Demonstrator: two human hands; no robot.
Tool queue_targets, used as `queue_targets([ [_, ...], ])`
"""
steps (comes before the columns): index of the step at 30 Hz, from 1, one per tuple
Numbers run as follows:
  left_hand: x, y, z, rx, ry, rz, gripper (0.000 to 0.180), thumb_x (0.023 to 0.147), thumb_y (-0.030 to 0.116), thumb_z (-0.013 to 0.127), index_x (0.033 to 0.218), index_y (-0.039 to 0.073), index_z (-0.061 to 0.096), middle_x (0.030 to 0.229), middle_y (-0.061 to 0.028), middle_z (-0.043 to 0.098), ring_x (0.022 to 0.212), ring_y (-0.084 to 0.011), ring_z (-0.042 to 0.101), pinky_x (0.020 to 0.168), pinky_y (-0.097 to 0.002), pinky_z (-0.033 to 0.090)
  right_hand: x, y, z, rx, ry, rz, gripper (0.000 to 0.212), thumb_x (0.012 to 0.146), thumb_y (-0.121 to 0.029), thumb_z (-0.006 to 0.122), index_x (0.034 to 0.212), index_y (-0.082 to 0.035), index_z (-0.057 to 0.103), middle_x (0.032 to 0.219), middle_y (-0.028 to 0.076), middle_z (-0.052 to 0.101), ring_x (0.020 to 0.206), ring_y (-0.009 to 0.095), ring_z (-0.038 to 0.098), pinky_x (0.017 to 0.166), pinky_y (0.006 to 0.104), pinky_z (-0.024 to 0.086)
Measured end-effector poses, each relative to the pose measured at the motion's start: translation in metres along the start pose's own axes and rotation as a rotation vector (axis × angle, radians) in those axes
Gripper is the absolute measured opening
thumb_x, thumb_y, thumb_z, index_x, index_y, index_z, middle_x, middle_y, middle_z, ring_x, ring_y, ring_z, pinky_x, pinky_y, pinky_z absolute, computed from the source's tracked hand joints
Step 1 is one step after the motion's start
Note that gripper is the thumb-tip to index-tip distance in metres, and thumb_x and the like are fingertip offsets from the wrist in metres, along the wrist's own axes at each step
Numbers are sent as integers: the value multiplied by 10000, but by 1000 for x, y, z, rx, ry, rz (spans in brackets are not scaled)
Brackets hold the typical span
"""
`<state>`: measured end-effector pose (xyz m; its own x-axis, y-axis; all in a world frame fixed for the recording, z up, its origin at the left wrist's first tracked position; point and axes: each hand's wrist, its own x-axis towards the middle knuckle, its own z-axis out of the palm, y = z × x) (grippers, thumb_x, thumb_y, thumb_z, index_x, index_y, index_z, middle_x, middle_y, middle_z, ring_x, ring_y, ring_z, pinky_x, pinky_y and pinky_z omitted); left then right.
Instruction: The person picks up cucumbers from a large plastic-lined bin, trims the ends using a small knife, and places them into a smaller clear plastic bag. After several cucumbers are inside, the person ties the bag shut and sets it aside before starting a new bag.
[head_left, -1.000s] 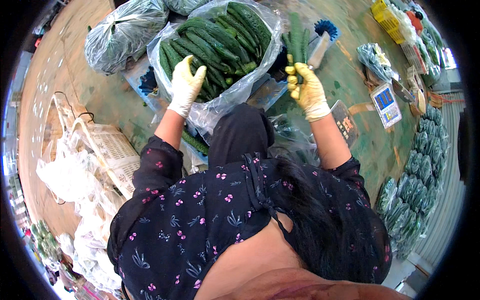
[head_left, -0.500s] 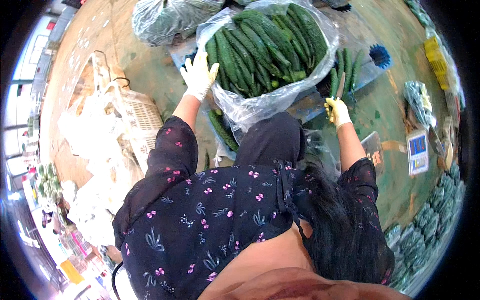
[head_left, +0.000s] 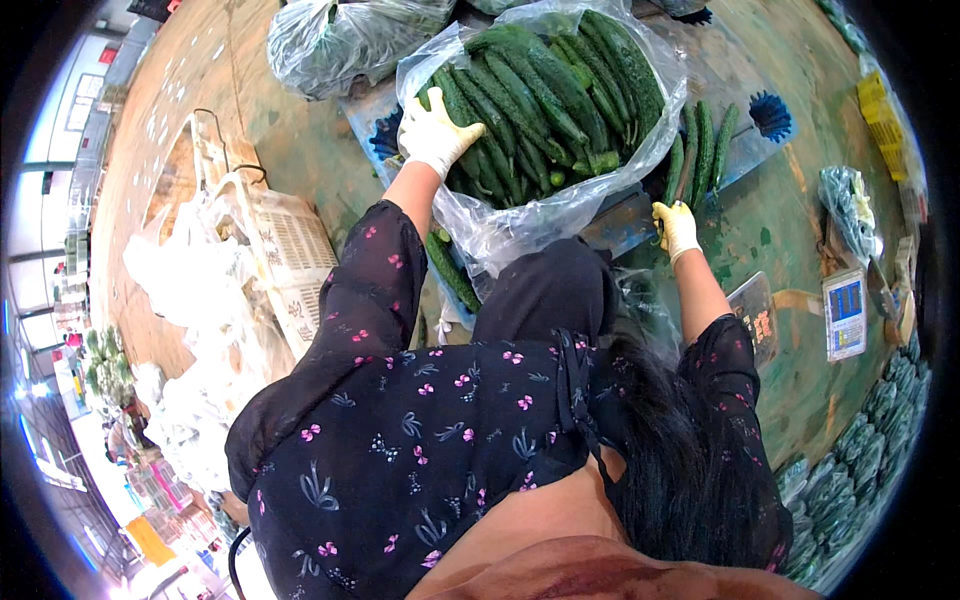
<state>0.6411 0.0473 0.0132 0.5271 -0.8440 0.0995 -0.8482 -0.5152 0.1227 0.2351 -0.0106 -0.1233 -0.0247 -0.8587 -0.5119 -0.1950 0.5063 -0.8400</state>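
Note:
In a pale glove, my left hand (head_left: pixel 440 132) lies with fingers spread over the left end of the cucumbers (head_left: pixel 540 90). They are packed in rows inside a clear plastic bag (head_left: pixel 668 60) whose top is folded open. My right hand (head_left: pixel 678 228), gloved too, is closed around a knife (head_left: pixel 684 186) at the right of the bag. Its narrow blade points away from me and is hard to see against a few loose cucumbers (head_left: pixel 707 150) just beyond. Another cucumber (head_left: pixel 455 275) lies below the bag, near my knee.
A filled plastic bag (head_left: pixel 350 45) stands at the far left. Beside me on the left is a pale crate (head_left: pixel 295 250) with white plastic sheeting (head_left: pixel 190 300). To the right are a scale display (head_left: pixel 846 312), a bagged bundle (head_left: pixel 848 205) and stacked wrapped greens (head_left: pixel 860 450).
My left hand has moved right, from the bag's left edge onto the cucumbers. The knife in my right hand is now less visible, down among the loose cucumbers.

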Motion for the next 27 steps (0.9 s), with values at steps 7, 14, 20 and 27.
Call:
queue_targets([
  [7,32,-15,10,-307,-174,-76,827,611,257,708,1320,119,307,1212,-233,486,1071,-375,536,910,-405,442,42,78,-21,-334,214,-148,723,703,-141,720,1337,-33,390,1116,107,600,1006,224,566,878,307,417],
  [14,38,-66,10,-1079,-229,-20,756,600,69,658,1302,44,378,1040,-144,590,928,-231,584,809,-321,476,-8,31,-6,-172,107,41,718,711,-110,704,1348,-49,378,1047,57,595,879,156,552,811,255,430],
  [20,39,-56,5,-1089,-316,-152,721,642,73,622,1312,25,360,1071,-148,578,911,-264,579,798,-346,476,-45,-15,-19,36,67,-182,362,785,-12,614,1140,-46,559,1019,54,606,872,110,558,795,240,442],
  [27,-19,-11,12,310,26,846,329,699,72,525,1023,122,563,1068,-116,539,1120,-322,494,977,-542,331,-123,-119,60,248,-353,-457,336,809,4,630,1138,4,562,1003,44,617,909,103,575,850,230,441],
])
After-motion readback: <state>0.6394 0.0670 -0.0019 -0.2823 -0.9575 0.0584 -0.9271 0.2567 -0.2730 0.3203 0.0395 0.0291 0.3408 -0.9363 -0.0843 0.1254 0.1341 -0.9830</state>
